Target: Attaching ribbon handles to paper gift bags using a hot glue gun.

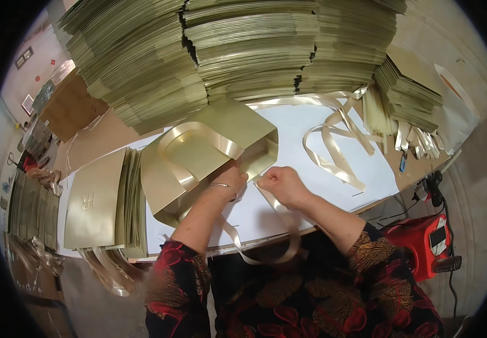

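Two bare hands work over one gold paper bag, opened out and lying on its side on a white sheet (333,198). The left hand (231,179) wears one bracelet (224,185), and two dark floral sleeves (177,281) frame the scene. One ribbon handle (221,142) arches across the upper face of the gold paper bag (201,155). Behind rise three columns of flat bags (255,50), with one smaller pile (410,93) to their right and one bundle of folded bags (95,203) at left; the loose ribbons (353,181) overlap too much to count. One red case (421,242) sits at the right, beyond the table's edge.

The bag's mouth faces the person, its body beyond and to the left of both hands. The left hand reaches into that mouth, its fingertips hidden, so how far they are closed cannot be told. Just beside it, the right hand (283,185) is curled tight, thumb and finger pinching the end of one pale ribbon (293,228), which loops down toward the person's lap
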Demonstrator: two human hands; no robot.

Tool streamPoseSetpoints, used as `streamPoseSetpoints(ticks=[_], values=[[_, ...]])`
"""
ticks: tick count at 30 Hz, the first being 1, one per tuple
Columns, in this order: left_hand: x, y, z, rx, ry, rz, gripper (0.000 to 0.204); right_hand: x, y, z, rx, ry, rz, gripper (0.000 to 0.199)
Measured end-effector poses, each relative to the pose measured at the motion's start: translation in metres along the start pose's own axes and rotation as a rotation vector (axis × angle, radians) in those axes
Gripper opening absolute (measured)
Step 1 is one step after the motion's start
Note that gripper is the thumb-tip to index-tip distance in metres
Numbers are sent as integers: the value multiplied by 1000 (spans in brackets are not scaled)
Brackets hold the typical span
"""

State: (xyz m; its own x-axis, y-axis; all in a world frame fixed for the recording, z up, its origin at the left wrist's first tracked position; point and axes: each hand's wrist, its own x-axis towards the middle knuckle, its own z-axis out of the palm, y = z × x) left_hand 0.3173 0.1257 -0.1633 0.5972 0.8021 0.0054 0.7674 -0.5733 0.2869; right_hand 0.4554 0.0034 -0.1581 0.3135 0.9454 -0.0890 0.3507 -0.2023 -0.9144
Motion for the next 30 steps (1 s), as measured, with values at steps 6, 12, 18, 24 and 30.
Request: streamPoseSetpoints(ticks=[6,12,18,24,30], values=[[22,-21,10,-698,-286,-346,40,8,3,23,-96,24,-6,30],[6,-7,-27,-831,-318,-455,42,12,6,28,-51,51,16,33],[7,-17,-15,-869,-280,-359,37,14,-6,33,-71,6,75,32],[10,-19,-9,-831,-335,-348,32,15,-7,36,-23,-26,147,33],[7,-13,-9,-782,-327,-340,31,7,-10,27,96,-79,178,29]])
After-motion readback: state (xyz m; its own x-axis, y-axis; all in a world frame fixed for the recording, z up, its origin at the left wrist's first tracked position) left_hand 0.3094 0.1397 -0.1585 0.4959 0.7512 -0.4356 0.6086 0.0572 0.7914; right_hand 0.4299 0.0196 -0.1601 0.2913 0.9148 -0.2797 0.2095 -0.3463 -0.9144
